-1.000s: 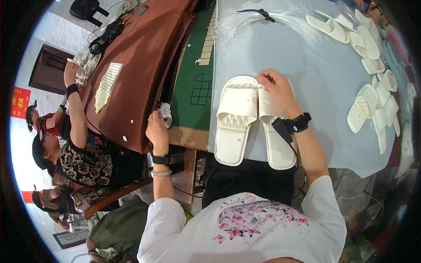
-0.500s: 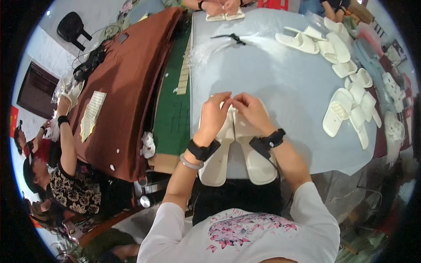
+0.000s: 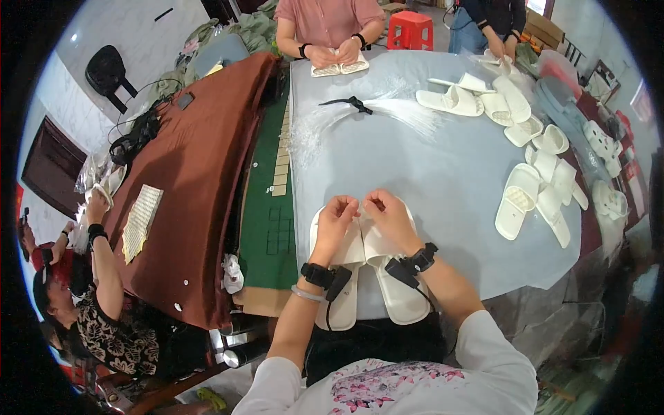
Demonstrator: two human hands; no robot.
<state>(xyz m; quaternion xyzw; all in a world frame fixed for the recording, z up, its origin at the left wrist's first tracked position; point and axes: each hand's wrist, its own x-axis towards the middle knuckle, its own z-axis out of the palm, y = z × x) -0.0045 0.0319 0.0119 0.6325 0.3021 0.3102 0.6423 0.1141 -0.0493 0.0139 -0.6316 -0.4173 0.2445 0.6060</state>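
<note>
A pair of white slide slippers (image 3: 403,302) lies side by side at the table's near edge, soles down, toes pointing away from me. Over their straps, my left hand (image 3: 336,223) is closed in a pinch, thumb against fingertips. Close beside it my right hand (image 3: 389,220) pinches too, a small gap between the two. Whatever the fingertips hold, if anything, is too fine to make out. Farther up the table lies a fanned bundle of thin clear strands (image 3: 408,119), gathered by a black strap (image 3: 356,104).
More white slippers (image 3: 517,200) are strewn along the table's right side. Left of me, a green board (image 3: 266,238) and a brown-covered table (image 3: 187,187) stand. Across the table a person in pink handles white slippers (image 3: 339,68). Another person at left holds slippers. A red stool (image 3: 410,31) stands behind.
The view has tilted up, so the table sits lower in the picture. My hands, touching at the fingertips before, have come slightly apart above the slippers.
</note>
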